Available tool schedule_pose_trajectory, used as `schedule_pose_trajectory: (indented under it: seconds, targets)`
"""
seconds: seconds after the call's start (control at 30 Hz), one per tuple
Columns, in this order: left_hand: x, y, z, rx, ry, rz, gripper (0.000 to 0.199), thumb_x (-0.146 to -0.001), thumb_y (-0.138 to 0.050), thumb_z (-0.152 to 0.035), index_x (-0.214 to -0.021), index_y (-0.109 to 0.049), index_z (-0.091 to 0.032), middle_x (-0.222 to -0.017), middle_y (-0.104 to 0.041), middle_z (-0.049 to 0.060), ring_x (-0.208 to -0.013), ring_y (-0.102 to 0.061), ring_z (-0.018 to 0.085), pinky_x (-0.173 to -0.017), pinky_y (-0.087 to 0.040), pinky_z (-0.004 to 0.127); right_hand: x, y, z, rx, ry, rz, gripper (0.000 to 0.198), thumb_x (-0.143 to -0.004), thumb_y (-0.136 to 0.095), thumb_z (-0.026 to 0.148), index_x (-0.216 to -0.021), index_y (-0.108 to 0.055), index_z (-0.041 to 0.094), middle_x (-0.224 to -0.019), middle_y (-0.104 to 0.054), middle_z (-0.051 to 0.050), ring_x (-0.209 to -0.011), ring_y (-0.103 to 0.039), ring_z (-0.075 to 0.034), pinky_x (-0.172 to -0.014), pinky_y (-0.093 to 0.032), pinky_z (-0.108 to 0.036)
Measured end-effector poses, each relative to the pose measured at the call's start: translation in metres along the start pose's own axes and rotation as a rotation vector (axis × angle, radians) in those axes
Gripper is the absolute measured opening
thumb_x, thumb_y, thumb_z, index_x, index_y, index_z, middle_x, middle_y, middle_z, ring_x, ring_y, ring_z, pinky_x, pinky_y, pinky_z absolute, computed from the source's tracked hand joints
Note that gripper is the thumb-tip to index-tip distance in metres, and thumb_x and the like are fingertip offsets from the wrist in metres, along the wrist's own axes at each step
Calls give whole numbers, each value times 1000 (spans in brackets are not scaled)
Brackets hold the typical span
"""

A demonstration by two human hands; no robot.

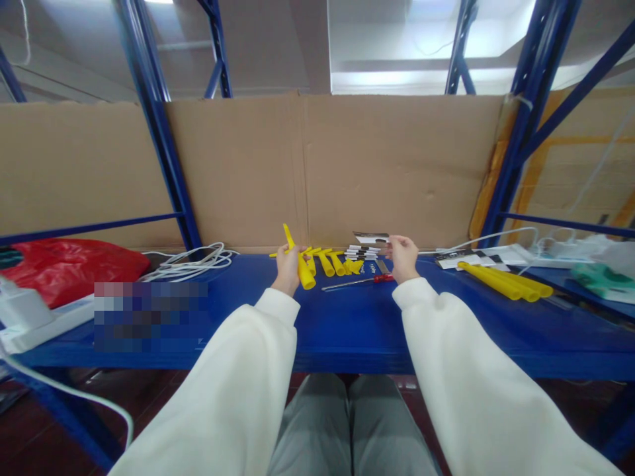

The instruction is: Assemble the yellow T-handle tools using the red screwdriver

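My left hand point(288, 268) is closed around a yellow tapered plastic tube point(306, 276); its wide end points toward me, and a thin prong rises above my fingers. Between the fingers of my right hand point(403, 256) is a flat black-and-white card point(370, 237), held by its right end. Beneath that card lies a stack of black-and-white pieces point(361, 253). Several more yellow tapered tubes point(326, 264) with crosswise tips lie in a row between my hands, beside small yellow pieces point(353, 266). A screwdriver point(354, 283) with a red handle lies just left of my right wrist.
Three long yellow tubes point(501, 281) lie at right by black-and-white sheets point(464, 259). At left are a coiled white cable point(193, 264), a red plastic bag point(79, 268) and a power strip point(64, 317). A cardboard panel point(377, 158) and blue posts point(166, 152) stand behind.
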State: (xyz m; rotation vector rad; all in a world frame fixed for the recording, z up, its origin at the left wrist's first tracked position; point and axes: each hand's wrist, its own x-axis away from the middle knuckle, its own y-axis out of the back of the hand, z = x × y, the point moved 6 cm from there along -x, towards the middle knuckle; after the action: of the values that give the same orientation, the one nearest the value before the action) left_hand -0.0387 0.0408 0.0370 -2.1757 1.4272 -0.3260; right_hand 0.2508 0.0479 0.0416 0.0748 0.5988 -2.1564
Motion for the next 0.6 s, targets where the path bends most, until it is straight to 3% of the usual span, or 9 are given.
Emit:
schedule_pose_trajectory:
  seconds: [0.2,0.4,0.6]
  targets:
    - [0,-1,1,5,-14,40,24,-67,-55,-3,-80,-45,-20,-58,-60,-5,-39,-50,8,-45,-38,18,-26,23,-11,-20,5,-110,14,-72,-63,12,-65,-53,20,-57,-63,3,-64,-67,-14,-55,-53,-21]
    - [-4,0,6,16,30,71,18,-70,-57,-8,-81,-49,-19,-63,-64,-1,-38,-50,9,-46,-40,20,-32,20,-22,4,35,-98,18,-67,-61,6,-60,-52,21,-54,-62,4,-70,-69,-15,-70,-58,-26]
    - [-4,0,10,5,47,50,15,-73,-57,-8,-81,-49,-18,-60,-62,-1,-40,-53,11,-46,-41,22,-37,10,-30,177,-60,50,12,-71,-60,10,-67,-56,21,-61,-67,0,-68,-67,-15,-56,-53,-22]
